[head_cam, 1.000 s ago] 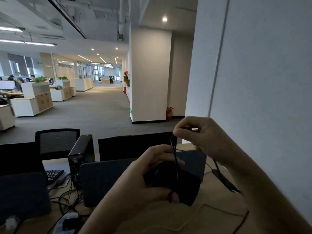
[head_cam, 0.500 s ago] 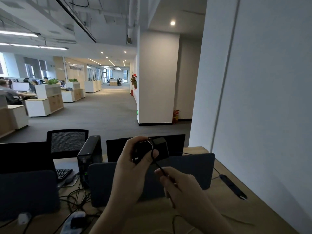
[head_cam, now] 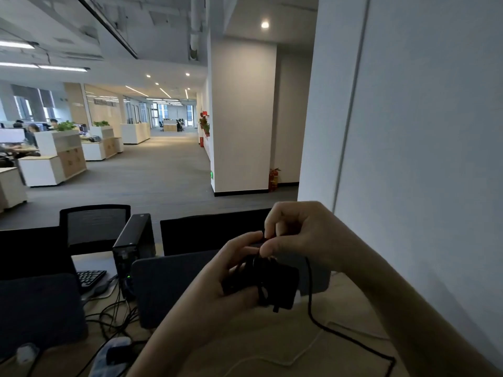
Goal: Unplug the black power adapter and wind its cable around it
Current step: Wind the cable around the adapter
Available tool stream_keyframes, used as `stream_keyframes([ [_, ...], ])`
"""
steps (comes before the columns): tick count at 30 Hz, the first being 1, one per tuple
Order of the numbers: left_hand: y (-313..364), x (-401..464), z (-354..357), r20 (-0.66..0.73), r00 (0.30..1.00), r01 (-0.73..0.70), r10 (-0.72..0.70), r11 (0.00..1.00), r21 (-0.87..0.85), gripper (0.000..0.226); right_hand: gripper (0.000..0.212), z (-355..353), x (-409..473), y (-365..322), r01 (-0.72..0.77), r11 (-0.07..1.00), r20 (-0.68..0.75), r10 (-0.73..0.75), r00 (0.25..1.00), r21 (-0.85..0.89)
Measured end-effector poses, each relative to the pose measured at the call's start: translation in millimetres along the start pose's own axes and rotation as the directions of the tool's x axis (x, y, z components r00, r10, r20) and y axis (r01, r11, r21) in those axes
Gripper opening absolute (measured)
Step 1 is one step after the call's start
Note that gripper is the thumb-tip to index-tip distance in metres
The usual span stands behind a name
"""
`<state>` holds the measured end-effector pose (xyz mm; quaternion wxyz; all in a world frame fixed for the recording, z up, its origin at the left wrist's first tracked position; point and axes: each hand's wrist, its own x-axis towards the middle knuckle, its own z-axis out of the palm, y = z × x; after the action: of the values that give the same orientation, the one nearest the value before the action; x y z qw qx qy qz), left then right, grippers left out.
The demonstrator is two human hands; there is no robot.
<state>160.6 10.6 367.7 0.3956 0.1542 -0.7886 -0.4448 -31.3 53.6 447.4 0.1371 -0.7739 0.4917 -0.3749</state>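
Above the worktop (head_cam: 272, 349) near its right edge, the left hand (head_cam: 217, 289) grips the adapter (head_cam: 275, 284). The right hand (head_cam: 302, 235), lower a moment ago, now pinches the cable (head_cam: 310, 300) above it, seemingly laying another turn; slack remains.

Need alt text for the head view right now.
Left hand grips the black power adapter above a wooden desk, while the right hand pinches its cable over it; loose cable trails across the desk.
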Motion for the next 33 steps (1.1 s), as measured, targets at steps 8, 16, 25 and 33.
stream_keyframes([
  [8, -5, 7, -3, -0.195, 0.98, -0.011, -0.043, 0.963, -0.268, 0.043, 0.02, 66, -7, 43, -0.303, 0.592, 0.183, 0.256, 0.949, 0.747],
  [16, -34, 17, -5, -0.495, 0.863, 0.095, -0.1, 0.995, -0.036, 0.036, 0.015, 103, -36, 39, -0.376, 0.902, 0.089, 0.365, 0.927, 0.211],
  [25, -50, 19, -5, -0.377, 0.926, 0.116, 0.029, 0.928, 0.355, 0.056, 0.01, 65, -44, 22, -0.051, 0.982, -0.024, 0.047, 0.999, -0.183],
  [33, -14, 11, -3, -0.078, 0.996, -0.049, 0.047, 0.999, -0.022, 0.064, 0.012, 8, 6, 32, -0.019, 0.991, -0.033, 0.024, 0.999, 0.136],
])
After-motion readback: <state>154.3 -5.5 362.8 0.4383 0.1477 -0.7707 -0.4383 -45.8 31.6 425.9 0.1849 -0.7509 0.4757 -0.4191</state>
